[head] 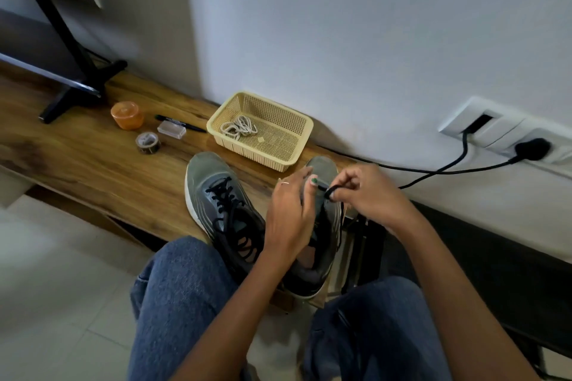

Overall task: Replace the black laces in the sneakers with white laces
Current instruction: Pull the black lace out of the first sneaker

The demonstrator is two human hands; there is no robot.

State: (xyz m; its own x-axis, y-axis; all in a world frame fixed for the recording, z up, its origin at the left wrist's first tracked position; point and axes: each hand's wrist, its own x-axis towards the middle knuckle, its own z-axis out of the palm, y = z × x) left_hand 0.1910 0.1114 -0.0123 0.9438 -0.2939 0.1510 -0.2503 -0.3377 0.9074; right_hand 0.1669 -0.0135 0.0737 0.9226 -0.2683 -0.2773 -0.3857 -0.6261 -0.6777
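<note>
Two grey sneakers stand on the wooden bench (93,164), toes toward the wall. The left sneaker (216,195) is fully laced in black. My left hand (291,210) rests on the right sneaker (325,226), fingers over its front. My right hand (362,192) pinches a loop of that shoe's black lace (331,190) above the toe, and the lace trails down the shoe's right side. The white laces (238,128) lie bundled in the beige basket (297,145) behind the shoes.
On the bench to the left lie an orange lidded cup (127,114), a tape roll (148,142), a small clear box (171,130) and a black pen (181,123). A black stand (71,49) rises at far left. Black cables (433,170) run from wall sockets at right.
</note>
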